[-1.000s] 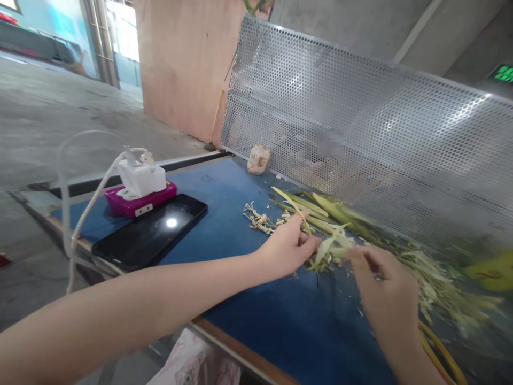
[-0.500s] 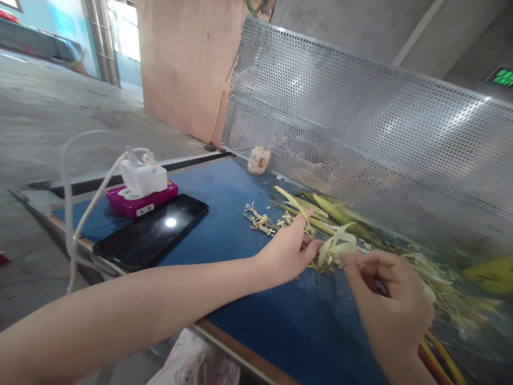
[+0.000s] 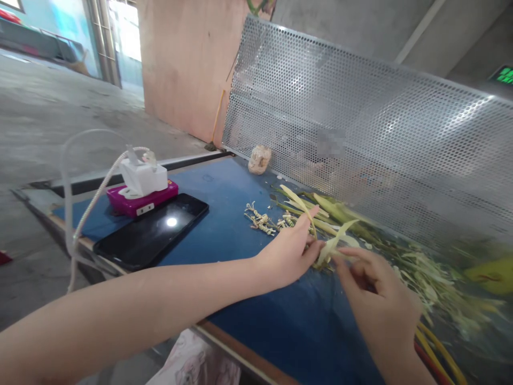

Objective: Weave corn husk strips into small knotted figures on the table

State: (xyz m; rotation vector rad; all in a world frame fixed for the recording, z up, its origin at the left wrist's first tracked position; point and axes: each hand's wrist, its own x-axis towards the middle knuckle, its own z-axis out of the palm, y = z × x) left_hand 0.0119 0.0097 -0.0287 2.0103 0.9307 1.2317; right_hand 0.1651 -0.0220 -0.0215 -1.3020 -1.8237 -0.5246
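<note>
- Location: the pale leaf strip (image 3: pixel 340 233) is on the right side of the scene, between the two hands and just above the blue table (image 3: pixel 288 326).
- Left hand (image 3: pixel 289 252): thumb and bent finger form a narrow pinch on the strip; the forefinger points out to the far side, against a long narrow leaf (image 3: pixel 295 198). The exact contact under the fingers is hidden from me.
- Right hand (image 3: pixel 380 299): thumb and forefinger tips come together on the strip, close to the left thumb; the other fingers are curled in loosely.
- Handling, in my judgement: the strip is very light, soft and limp, bends readily, and probably splits along its length if pulled hard. It may be slightly slippery if damp.
- Where to hold: best pinched flat with the fingertips near each end of the working stretch, with light, even tension; gripping one edge only risks a tear.
- Surroundings: small knotted pieces (image 3: pixel 260 222) lie left of the left hand; long green leaves (image 3: pixel 340 209) lie on the far side, before the metal screen (image 3: pixel 360 107); loose shreds (image 3: pixel 435 283) spread to the right.
- Left side of table: a black phone (image 3: pixel 150 235) lies near a purple box (image 3: pixel 128 200).
</note>
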